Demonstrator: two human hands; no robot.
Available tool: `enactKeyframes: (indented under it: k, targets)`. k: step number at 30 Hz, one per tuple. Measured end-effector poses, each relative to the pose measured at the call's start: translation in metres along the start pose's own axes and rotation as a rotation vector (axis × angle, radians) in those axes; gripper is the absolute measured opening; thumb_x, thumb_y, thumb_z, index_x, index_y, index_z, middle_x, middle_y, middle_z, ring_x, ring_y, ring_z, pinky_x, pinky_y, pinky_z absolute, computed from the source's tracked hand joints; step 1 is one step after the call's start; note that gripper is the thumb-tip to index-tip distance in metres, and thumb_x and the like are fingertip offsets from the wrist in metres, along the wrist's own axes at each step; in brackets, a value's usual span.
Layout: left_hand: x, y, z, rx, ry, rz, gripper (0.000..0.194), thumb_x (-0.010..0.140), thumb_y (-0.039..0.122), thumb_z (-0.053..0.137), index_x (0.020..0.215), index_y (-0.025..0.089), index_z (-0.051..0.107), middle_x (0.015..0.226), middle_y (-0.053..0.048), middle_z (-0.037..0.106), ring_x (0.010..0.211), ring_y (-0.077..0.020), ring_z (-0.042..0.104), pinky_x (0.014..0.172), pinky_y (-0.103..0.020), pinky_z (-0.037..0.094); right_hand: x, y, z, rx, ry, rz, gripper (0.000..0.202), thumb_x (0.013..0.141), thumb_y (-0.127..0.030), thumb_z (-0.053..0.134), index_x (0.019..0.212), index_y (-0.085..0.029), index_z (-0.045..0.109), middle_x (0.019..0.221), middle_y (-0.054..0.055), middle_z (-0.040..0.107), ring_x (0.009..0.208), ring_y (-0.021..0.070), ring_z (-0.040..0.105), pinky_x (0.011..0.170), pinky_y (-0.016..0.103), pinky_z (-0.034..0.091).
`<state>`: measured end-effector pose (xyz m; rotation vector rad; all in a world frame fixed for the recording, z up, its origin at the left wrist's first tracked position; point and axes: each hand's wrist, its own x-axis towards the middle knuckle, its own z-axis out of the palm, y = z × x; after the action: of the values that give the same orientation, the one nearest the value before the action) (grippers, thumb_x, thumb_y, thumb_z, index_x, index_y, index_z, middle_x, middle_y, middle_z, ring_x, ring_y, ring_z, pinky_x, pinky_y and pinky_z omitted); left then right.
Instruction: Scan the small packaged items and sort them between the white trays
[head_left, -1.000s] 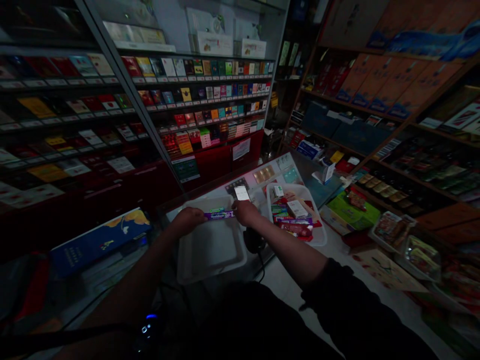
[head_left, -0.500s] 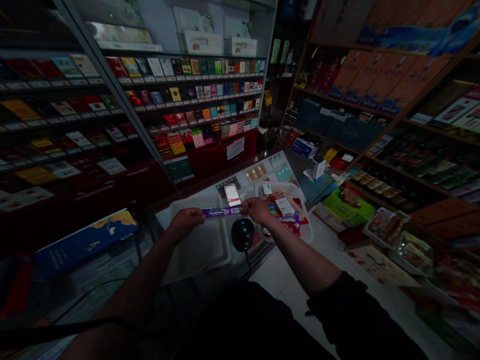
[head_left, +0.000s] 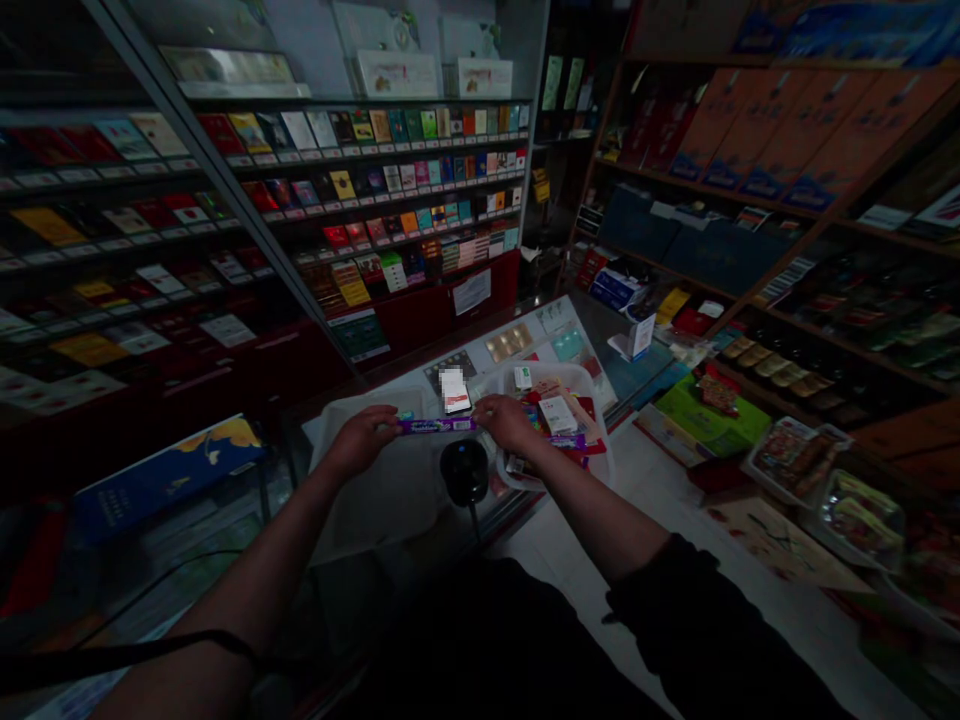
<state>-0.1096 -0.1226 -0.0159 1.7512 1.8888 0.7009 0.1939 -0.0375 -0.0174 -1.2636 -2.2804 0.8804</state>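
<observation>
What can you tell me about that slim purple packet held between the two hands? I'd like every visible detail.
The slim purple packet is long and narrow, with pale lettering too small to read and a whitish barcode patch near its right end. The wrapper looks smooth, perhaps plastic. It lies nearly level, printed face toward the camera, pinched by the left hand and right hand at opposite ends, partly over the white tray.

Can read no word for sure; can make out pale lettering on held purple pack (head_left: pixel 435 427), too blurred to spell, and barcode (head_left: pixel 461 425) near right end; can see pale characters on blue box (head_left: pixel 169 480), tiny print on shelf labels (head_left: pixel 264 158), white sheet (head_left: pixel 471 291) and orange boxes (head_left: pixel 759 130), too small or dim to read
</observation>
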Motion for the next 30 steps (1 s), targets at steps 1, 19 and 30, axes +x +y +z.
enactKeyframes:
  k: [1,19,30]
  targets:
    - [0.001,-0.003,0.002,0.066,0.003,0.033,0.038,0.087,0.056,0.065,0.087,0.021,0.079,0.139,-0.012,0.070,0.127,-0.0306,0.065,0.117,-0.045,0.045,0.001,0.001,0.001,-0.065,-0.012,-0.057,0.016,0.096,-0.015,0.065,0.093,-0.014,0.081,0.117,0.011,0.079,0.114,0.0205,0.070,0.106,0.031,0.046]
    - [0.016,-0.013,0.021,0.520,0.010,0.073,0.024,0.092,0.033,0.062,0.103,0.028,0.083,0.159,-0.006,0.055,0.156,-0.0365,0.034,0.127,-0.058,0.028,0.014,0.027,0.020,-0.347,-0.077,-0.196,0.022,0.099,-0.024,0.062,0.107,-0.020,0.082,0.160,0.010,0.054,0.159,0.0351,0.026,0.127,0.058,0.022]
    - [0.020,-0.022,0.027,0.525,0.009,0.076,0.024,0.091,0.033,0.062,0.101,0.027,0.083,0.156,-0.005,0.058,0.152,-0.0337,0.041,0.129,-0.052,0.030,0.016,0.033,0.030,-0.321,-0.064,-0.157,0.022,0.098,-0.021,0.062,0.103,-0.022,0.084,0.159,0.009,0.055,0.160,0.0359,0.024,0.128,0.059,0.020]
